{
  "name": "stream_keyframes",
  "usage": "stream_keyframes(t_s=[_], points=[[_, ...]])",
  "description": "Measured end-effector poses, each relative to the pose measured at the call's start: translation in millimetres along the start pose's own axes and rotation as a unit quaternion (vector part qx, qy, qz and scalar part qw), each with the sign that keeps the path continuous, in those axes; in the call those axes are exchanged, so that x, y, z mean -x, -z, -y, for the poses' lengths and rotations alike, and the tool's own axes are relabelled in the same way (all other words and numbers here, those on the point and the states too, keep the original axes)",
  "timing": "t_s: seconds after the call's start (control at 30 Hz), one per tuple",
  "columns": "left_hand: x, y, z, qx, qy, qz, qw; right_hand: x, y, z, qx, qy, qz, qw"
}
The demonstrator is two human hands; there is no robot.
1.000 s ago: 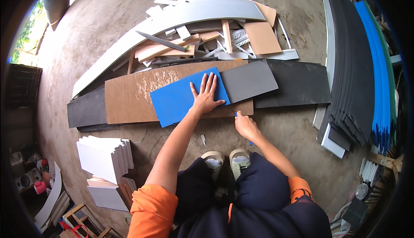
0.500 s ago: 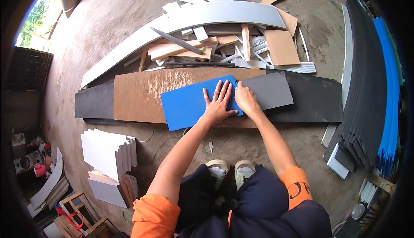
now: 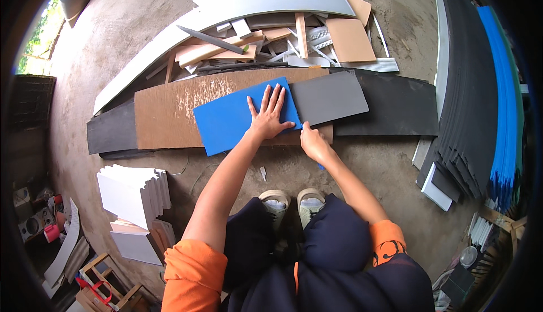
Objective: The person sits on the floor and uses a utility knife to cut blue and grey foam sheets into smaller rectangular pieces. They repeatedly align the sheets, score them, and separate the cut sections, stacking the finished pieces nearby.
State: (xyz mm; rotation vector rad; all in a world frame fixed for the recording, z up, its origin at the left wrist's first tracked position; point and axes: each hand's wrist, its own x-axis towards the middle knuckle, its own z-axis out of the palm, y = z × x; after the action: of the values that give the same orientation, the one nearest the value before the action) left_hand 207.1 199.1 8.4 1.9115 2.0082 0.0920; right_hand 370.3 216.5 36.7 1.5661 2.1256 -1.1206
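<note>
My left hand [image 3: 268, 117] lies flat with spread fingers on a blue sheet [image 3: 223, 121], near its right edge. The blue sheet overlaps a grey sheet [image 3: 331, 98] that sticks out to the right. Both lie slanted on a worn brown board [image 3: 161, 108], with the grey one reaching over a long black sheet [image 3: 396, 105]. My right hand [image 3: 317, 144] is closed at the lower right corner of the blue sheet. In it is a slim blue-handled tool, apparently a utility knife [image 3: 320, 167]; the fist hides most of it, and its blade cannot be made out.
Offcuts [image 3: 349, 40] and a long curved white strip [image 3: 260, 1] are heaped beyond the board. Stacked white pieces [image 3: 124, 193] stand at the left. Long black sheets [image 3: 461, 97] and blue sheets [image 3: 500, 86] line the right. A small white scrap [image 3: 263, 173] lies before my shoes.
My right hand has slid toward me along the blue sheet's right edge, from its upper part to the lower corner. My left hand keeps pressing the sheet. The whole view has shifted slightly.
</note>
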Motion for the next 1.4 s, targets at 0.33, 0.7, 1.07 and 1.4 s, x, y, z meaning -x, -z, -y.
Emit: stream_keyframes(t_s=[0.33,0.7,1.07,1.4], points=[[-1.7,-3.2,2.9,-0.008,-0.023,-0.02,1.0,28.1,1.0,-26.2,-0.082,-0.005,0.038,0.996],[4.4,13.1,-37.4,-0.046,0.068,-0.066,0.994,-51.7,30.6,-16.6,-0.028,0.059,-0.285,0.956],[68.5,47.9,147.7,-0.118,0.192,-0.07,0.972,-52.3,23.8,-20.1,-0.035,0.069,-0.283,0.956],[12.8,39.9,71.7,-0.042,-0.05,-0.177,0.982,-49.1,23.5,-23.8,-0.013,0.08,-0.296,0.952]])
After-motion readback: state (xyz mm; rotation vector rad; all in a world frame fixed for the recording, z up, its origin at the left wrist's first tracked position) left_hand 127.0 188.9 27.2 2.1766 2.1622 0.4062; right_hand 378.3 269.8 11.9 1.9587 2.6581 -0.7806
